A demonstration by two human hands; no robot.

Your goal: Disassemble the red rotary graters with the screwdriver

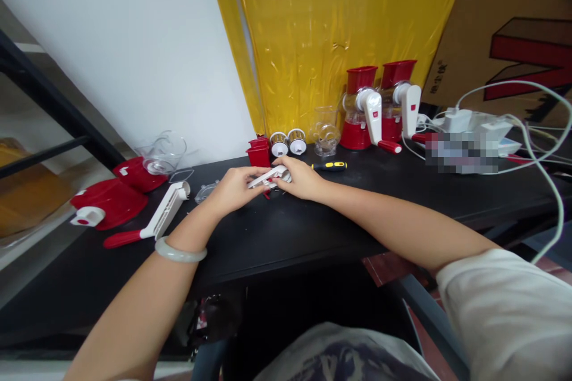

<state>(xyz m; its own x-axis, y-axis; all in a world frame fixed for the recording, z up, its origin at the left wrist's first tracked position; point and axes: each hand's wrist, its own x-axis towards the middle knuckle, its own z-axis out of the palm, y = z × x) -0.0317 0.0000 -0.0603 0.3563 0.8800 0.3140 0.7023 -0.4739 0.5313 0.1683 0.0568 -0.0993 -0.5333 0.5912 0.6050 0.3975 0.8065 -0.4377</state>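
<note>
Between both hands, just above the black table, is a white crank handle point(270, 175) with a bit of red under it. My left hand point(238, 189) pinches its left end between thumb and fingers. Around the round right end, my right hand point(300, 177) is closed, fingers over the top. Behind the right hand lies a black and yellow screwdriver point(334, 165). Red hopper pieces point(258, 153) stand just beyond the fingers, next to two metal grater drums point(288, 142). A second white crank handle with a red grip point(167, 209) lies left of my left forearm.
Two assembled red and white rotary graters point(361, 113) stand at the back right, beside white cables and chargers point(469, 122). Red grater bases point(111, 202) and a clear plastic housing point(163, 155) sit at the left. Another clear housing point(326, 131) stands behind the screwdriver.
</note>
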